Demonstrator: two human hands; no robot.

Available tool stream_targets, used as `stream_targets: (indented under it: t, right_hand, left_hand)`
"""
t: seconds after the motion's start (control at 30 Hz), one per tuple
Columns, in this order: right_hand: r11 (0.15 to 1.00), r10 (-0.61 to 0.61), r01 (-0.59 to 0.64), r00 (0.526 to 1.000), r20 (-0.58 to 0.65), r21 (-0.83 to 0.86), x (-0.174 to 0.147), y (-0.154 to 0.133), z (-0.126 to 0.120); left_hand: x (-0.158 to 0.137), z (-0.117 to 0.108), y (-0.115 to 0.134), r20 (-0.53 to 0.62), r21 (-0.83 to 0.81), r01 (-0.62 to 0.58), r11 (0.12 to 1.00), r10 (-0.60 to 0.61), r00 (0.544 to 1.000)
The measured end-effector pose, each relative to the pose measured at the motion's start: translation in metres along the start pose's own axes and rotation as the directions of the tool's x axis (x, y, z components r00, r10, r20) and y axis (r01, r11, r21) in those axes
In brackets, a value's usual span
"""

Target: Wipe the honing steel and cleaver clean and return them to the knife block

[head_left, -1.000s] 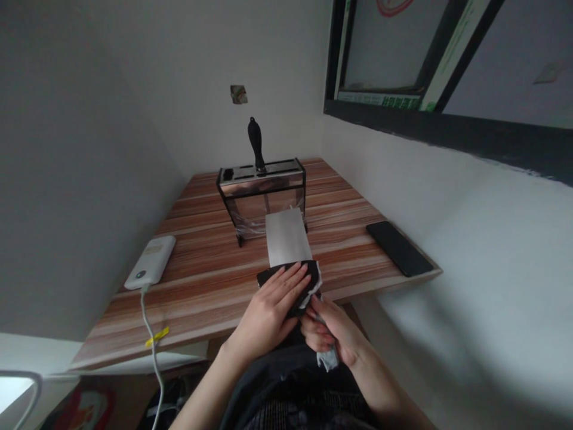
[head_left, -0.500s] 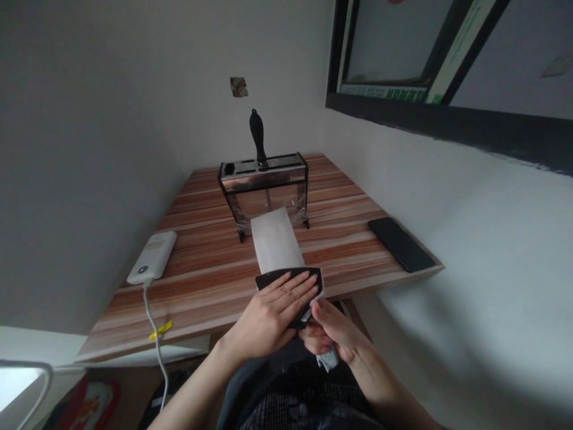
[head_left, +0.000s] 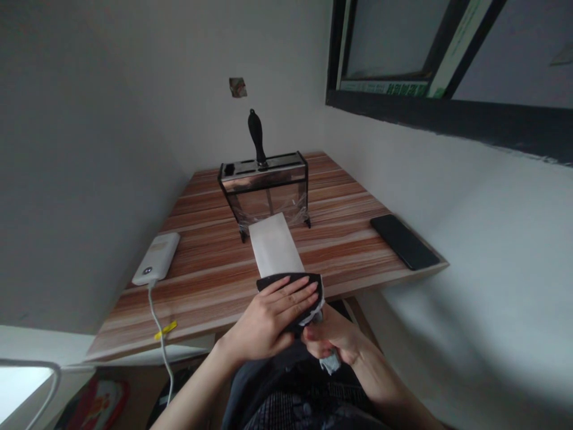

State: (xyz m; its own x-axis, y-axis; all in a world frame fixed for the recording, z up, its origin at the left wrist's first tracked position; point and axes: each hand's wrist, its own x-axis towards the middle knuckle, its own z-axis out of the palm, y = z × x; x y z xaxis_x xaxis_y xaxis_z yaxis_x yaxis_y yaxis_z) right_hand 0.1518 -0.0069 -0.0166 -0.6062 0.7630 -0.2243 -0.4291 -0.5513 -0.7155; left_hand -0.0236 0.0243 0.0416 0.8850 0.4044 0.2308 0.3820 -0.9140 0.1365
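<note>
My left hand lies with its fingers stretched flat on a black sheet with a torn white edge, pressing it over a broad, pale flat blade. The blade, which looks like a cleaver's, points away from me across the table's front edge. Below and to the right, my right hand is closed around the cleaver's handle end, and pale crumpled wrapping sticks out under the fingers. Most of the handle and the lower blade are hidden by my hands and the sheet.
Beyond the blade tip stands a clear-sided knife block holding a black-handled tool. A white power bank with a cable lies left on the wood-grain table. Right lies a black phone, near the wall.
My hands, the blade and the black sheet sit slightly lower in view. My right thumb, plain to see before, is now mostly hidden. Things on the table have not been moved.
</note>
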Motion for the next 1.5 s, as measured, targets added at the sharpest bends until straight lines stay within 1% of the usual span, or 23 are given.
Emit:
stream_targets:
  t: [0.13, 0.27, 0.37, 0.47, 0.57, 0.67, 0.77, 0.9, 0.97, 1.03, 1.1, 1.2, 1.33, 1.5]
  right_hand:
    - [1.0, -0.01, 0.01, 1.0, 0.009, -0.005, 0.0, -0.004, 0.0]
    - [1.0, -0.013, 0.014, 0.998, 0.065, -0.015, -0.003, -0.012, 0.002]
    - [1.0, 0.009, -0.01, 0.999, 0.049, 0.01, -0.005, -0.015, 0.005]
    - [0.997, 0.055, -0.057, 0.998, 0.029, 0.05, -0.006, -0.016, 0.01]
    - [0.996, 0.09, -0.09, 0.996, 0.017, 0.02, -0.006, -0.017, 0.015]
    - [0.995, 0.096, -0.096, 0.995, -0.009, -0.012, -0.006, -0.018, 0.017]
    - [0.996, 0.094, -0.094, 0.995, -0.036, 0.007, -0.006, -0.017, 0.016]
    - [0.996, 0.086, -0.086, 0.995, -0.042, 0.001, -0.005, -0.015, 0.013]
    - [0.997, 0.082, -0.082, 0.996, -0.041, -0.002, -0.005, -0.014, 0.012]
    - [0.996, 0.085, -0.085, 0.996, -0.04, 0.002, -0.005, -0.014, 0.012]
    - [0.996, 0.088, -0.088, 0.996, -0.031, 0.003, -0.004, -0.014, 0.012]
    - [0.998, 0.067, -0.067, 0.997, -0.026, -0.008, -0.004, -0.016, 0.011]
    - [0.999, 0.048, -0.049, 0.997, -0.054, -0.008, -0.006, -0.019, 0.009]
    - [0.997, 0.075, -0.072, 0.993, -0.09, 0.042, -0.003, -0.017, 0.007]
  left_hand:
    - [0.0, 0.001, -0.002, -0.031, -0.007, 0.024, 1.0, -0.025, 0.999]
    - [0.003, -0.002, -0.005, -0.096, -0.03, 0.115, 0.993, -0.118, 0.988]
    - [0.008, -0.009, -0.011, -0.137, -0.05, 0.187, 0.981, -0.192, 0.972]
    - [0.015, -0.016, -0.022, -0.194, -0.046, 0.257, 0.965, -0.261, 0.946]
    - [0.023, -0.021, -0.038, -0.27, -0.015, 0.318, 0.948, -0.31, 0.912]
    - [0.03, -0.026, -0.052, -0.349, 0.017, 0.37, 0.929, -0.341, 0.873]
    - [0.036, -0.03, -0.061, -0.4, 0.016, 0.397, 0.918, -0.358, 0.844]
    - [0.04, -0.03, -0.065, -0.445, -0.003, 0.416, 0.909, -0.374, 0.814]
    - [0.041, -0.026, -0.063, -0.462, -0.014, 0.435, 0.9, -0.392, 0.796]
    - [0.041, -0.021, -0.059, -0.461, -0.023, 0.447, 0.894, -0.407, 0.789]
    - [0.041, -0.015, -0.051, -0.434, -0.033, 0.444, 0.896, -0.413, 0.801]
    - [0.04, -0.008, -0.035, -0.365, -0.057, 0.409, 0.911, -0.4, 0.84]
    - [0.034, -0.003, -0.012, -0.267, -0.102, 0.331, 0.938, -0.346, 0.899]
    - [0.021, 0.003, 0.008, -0.184, -0.164, 0.237, 0.958, -0.266, 0.946]
